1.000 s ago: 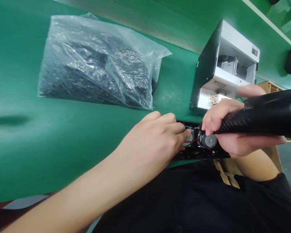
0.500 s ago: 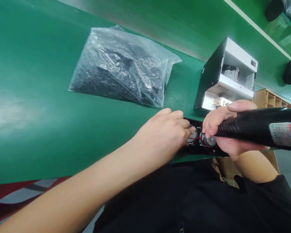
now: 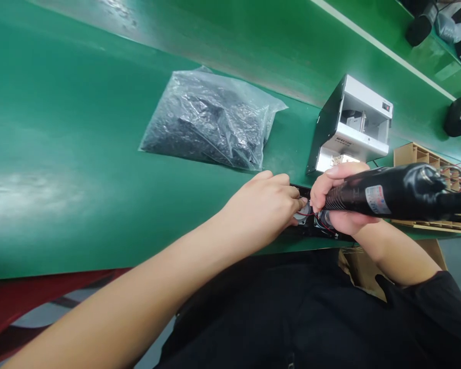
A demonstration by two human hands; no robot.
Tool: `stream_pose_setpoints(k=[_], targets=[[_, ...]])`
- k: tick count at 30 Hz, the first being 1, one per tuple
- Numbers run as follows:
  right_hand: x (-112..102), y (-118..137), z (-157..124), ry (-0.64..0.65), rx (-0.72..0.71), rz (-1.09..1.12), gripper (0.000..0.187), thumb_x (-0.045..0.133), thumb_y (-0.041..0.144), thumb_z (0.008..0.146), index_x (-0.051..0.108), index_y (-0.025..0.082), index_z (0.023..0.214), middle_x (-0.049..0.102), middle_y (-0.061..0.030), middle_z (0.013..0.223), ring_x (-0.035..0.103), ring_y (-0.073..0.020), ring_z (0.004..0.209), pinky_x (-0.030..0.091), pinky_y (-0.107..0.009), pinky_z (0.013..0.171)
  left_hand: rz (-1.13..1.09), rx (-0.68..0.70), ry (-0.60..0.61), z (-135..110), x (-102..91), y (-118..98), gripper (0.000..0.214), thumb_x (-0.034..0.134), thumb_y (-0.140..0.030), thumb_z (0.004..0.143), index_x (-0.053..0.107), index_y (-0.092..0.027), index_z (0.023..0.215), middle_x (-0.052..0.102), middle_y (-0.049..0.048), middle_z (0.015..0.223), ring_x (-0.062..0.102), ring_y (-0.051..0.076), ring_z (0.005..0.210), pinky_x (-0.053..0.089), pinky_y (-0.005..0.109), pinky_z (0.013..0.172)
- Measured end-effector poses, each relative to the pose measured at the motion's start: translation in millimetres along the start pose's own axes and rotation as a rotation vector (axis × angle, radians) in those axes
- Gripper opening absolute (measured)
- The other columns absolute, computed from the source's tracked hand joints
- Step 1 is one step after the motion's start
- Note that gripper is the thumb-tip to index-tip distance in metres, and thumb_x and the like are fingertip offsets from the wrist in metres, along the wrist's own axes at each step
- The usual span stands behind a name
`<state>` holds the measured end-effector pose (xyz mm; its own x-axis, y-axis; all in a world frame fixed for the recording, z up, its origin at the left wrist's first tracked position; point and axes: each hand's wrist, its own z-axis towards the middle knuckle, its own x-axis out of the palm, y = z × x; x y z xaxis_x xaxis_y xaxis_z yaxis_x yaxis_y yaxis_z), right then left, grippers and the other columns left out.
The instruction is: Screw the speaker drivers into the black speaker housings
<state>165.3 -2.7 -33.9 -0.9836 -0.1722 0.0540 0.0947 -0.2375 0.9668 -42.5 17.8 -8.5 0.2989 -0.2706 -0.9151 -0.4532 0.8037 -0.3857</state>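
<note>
Left hand: narrowly curled, fingertips pressing a round speaker.
Right hand: gripping a black electric screwdriver.
Black housing: under both hands, on green bench mat, with red wires.
Beside: silver screw feeder.

Black electric screwdriver (white label, red and blue print) on green matting.

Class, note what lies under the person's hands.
A black housing with red wires lies under the left hand and the right hand, which grips a screwdriver; most of it is hidden.
</note>
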Motion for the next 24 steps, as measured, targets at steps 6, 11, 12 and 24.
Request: stream_pose_setpoints(k=[6, 11, 12, 24], targets=[[10, -1, 4, -0.109, -0.145, 0.002, 0.093, 0.055, 0.112, 0.067, 0.069, 0.032, 0.112, 0.056, 0.007, 0.06, 0.05, -0.0154, 0.042, 0.046, -0.032, 0.041, 0.027, -0.021, 0.047, 1, 0.0, -4, 0.007, 0.089, -0.022, 0.093, 0.082, -0.021, 0.094, 0.08, 0.004, 0.087, 0.064, 0.026, 0.089, 0.029, 0.04, 0.072], [16, 23, 11, -0.201, -0.225, 0.023, 0.064, 0.064, 0.084, 0.09, 0.069, 0.034, 0.13, 0.066, 0.0044, 0.069, 0.056, -0.0153, 0.045, 0.048, -0.03, 0.043, 0.052, -0.014, 0.058, -2, 2.0, -3, 0.008, 0.084, -0.026, 0.099, 0.084, -0.022, 0.105, 0.082, 0.0039, 0.092, 0.064, 0.025, 0.091, 0.028, 0.04, 0.071], [15, 36, 11, -0.231, -0.251, 0.03, 0.056, 0.066, 0.075, 0.094, 0.07, 0.035, 0.133, 0.069, 0.0042, 0.072, 0.058, -0.0152, 0.047, 0.049, -0.03, 0.044, 0.055, -0.007, 0.054, -2, 2.8, -3, 0.008, 0.083, -0.027, 0.1, 0.084, -0.022, 0.106, 0.083, 0.004, 0.093, 0.064, 0.025, 0.09, 0.029, 0.04, 0.072], [-24, 125, 0, -0.462, -0.235, -0.142, 0.047, 0.076, 0.084, 0.087, 0.086, 0.044, 0.108, 0.071, 0.0073, 0.067, 0.06, -0.014, 0.043, 0.057, -0.03, 0.041, 0.049, 0.001, 0.053, -5, 6.2, 2, 0.013, 0.086, -0.027, 0.097, 0.085, -0.022, 0.109, 0.086, 0.0051, 0.098, 0.069, 0.028, 0.093, 0.035, 0.041, 0.073]])
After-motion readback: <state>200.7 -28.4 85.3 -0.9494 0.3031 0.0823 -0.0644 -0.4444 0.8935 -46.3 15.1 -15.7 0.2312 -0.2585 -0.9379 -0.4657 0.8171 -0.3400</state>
